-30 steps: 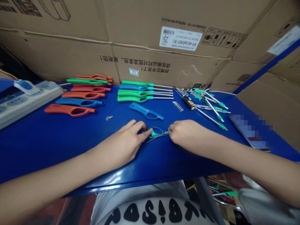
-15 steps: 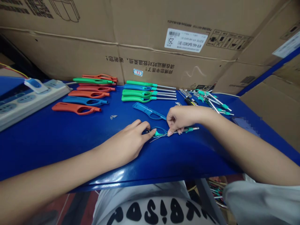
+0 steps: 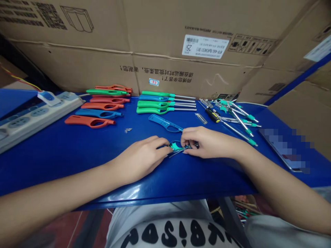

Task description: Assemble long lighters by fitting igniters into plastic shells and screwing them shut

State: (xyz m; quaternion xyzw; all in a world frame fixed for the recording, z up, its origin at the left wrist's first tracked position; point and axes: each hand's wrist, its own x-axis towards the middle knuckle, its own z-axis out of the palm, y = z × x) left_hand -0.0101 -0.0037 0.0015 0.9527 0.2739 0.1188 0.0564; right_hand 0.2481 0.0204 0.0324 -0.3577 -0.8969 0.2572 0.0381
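Hands [image 3: 144,156] are bare; a pale grey top [image 3: 165,212] bears chunky black lettering [image 3: 168,234], its sleeve [image 3: 279,230] seemingly loose.

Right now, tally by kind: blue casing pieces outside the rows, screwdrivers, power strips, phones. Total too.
Blue casing pieces: 2 (loose piece; partly covered piece at the left hand and right hand)
Screwdriver: 1
Power strip: 1
Phone: 1
Total: 5
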